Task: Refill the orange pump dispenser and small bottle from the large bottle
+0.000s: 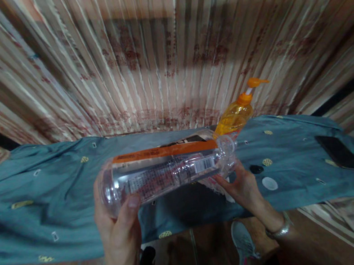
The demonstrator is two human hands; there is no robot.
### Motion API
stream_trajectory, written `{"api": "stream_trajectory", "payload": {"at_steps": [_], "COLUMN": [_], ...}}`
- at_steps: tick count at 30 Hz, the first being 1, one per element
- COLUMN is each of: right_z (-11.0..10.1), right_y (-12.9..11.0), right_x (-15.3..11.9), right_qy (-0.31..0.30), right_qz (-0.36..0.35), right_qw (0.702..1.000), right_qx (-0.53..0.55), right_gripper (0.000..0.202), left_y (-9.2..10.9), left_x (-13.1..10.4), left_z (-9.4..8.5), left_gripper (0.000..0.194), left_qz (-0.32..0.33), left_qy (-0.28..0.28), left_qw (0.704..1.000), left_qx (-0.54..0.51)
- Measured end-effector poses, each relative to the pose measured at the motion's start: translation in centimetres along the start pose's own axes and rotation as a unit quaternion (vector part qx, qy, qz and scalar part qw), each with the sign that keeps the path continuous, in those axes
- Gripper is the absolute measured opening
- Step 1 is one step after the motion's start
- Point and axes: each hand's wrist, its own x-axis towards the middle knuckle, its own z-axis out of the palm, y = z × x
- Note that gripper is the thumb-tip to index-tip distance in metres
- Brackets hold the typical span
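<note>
A clear plastic bottle (170,170) with an orange-edged label and a barcode lies sideways in the air above the cloth-covered surface. My left hand (119,222) is wrapped round its wide base, thumb on the near side. At the open neck on the right, my right hand (241,185) grips with thumb and fingers, some of them hidden behind the plastic. Beneath the right hand shows a crumpled whitish-pink piece (216,187), perhaps cloth or tissue; whether the hand touches it I cannot tell. Just behind the neck stands an orange pump bottle (234,118) of yellow liquid.
A teal patterned cloth (61,194) covers the narrow surface. Right of my hand lie a white round disc (270,183) and a small black round piece (256,168). A dark phone (340,152) rests farther right. Pleated curtains (151,64) hang close behind.
</note>
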Motion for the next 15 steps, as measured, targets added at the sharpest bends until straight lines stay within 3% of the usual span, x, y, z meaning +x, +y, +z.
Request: {"api": "stream_trajectory", "payload": {"at_steps": [8, 13, 15], "right_z": [0.1, 0.2, 0.2], "right_y": [0.4, 0.4, 0.4], "right_x": [-0.1, -0.1, -0.1], "right_qy": [-0.001, -0.004, -0.004], "right_qz": [-0.004, -0.004, -0.004], "right_qw": [1.0, 1.0, 1.0], "right_qx": [-0.005, -0.008, -0.003], "right_gripper": [0.091, 0.092, 0.091], "left_y": [1.1, 0.5, 0.1], "left_x": [0.1, 0.0, 0.0], "left_z": [0.6, 0.1, -0.1], "left_gripper": [0.081, 0.079, 0.079], "left_qz": [-0.022, -0.017, 0.013], "left_qy": [0.014, 0.002, -0.007], "left_qw": [1.0, 1.0, 0.999], "left_qx": [-0.013, -0.007, 0.043]}}
